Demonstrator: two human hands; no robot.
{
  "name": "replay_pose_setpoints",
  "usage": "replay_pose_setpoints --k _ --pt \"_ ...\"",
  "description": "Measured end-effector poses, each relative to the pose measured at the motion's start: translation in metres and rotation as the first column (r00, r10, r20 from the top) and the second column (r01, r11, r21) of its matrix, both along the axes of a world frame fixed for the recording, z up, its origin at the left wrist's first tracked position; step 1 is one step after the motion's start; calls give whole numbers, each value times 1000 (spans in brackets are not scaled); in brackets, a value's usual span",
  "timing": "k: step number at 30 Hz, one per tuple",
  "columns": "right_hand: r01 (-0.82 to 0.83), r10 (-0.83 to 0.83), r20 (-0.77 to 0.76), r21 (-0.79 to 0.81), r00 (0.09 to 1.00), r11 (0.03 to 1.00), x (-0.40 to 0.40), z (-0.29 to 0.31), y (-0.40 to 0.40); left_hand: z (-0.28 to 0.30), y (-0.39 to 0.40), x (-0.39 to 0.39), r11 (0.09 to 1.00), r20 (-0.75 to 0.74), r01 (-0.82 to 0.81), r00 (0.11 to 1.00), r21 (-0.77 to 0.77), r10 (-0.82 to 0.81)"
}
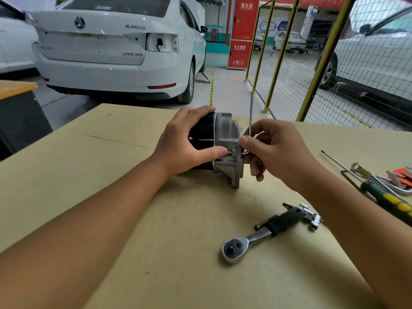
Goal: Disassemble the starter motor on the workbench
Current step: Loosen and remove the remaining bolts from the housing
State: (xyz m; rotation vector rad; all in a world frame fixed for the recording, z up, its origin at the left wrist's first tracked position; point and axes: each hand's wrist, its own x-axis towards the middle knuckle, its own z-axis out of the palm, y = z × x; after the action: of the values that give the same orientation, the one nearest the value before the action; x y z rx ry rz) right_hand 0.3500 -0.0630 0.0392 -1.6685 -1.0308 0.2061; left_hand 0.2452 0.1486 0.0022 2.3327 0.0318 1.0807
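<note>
The starter motor [225, 139] lies on its side on the workbench [111, 152], a black cylindrical body with a grey cast aluminium end housing facing right. My left hand [185, 143] grips the black body, fingers over the top and thumb near the housing seam. My right hand [274, 152] pinches a long thin silver rod [250, 114] that stands upright beside the housing flange; the rod's lower end is hidden between my fingers and the housing.
A ratchet wrench [252, 239] with a black grip lies at front right, a chrome socket [312, 216] beside it. Further right are a green-yellow handled screwdriver [388, 201], a long thin rod [336, 162], spanners and orange-handled tools [403, 175]. Behind the bench stand a white car and a yellow mesh fence.
</note>
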Motion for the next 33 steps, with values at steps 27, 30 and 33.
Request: replay_pose_setpoints --k 27,30,33 --pt "-125 124 -163 1 979 992 11 1 -5 -2 3 2 1000 15 9 1000 4 -9" --pt "-89 88 -66 -12 994 996 8 0 -4 -2 3 2 1000 15 8 1000 4 -8" --pt "-85 86 83 -18 993 996 6 1 -4 -2 3 1 1000 12 9 1000 3 -9"
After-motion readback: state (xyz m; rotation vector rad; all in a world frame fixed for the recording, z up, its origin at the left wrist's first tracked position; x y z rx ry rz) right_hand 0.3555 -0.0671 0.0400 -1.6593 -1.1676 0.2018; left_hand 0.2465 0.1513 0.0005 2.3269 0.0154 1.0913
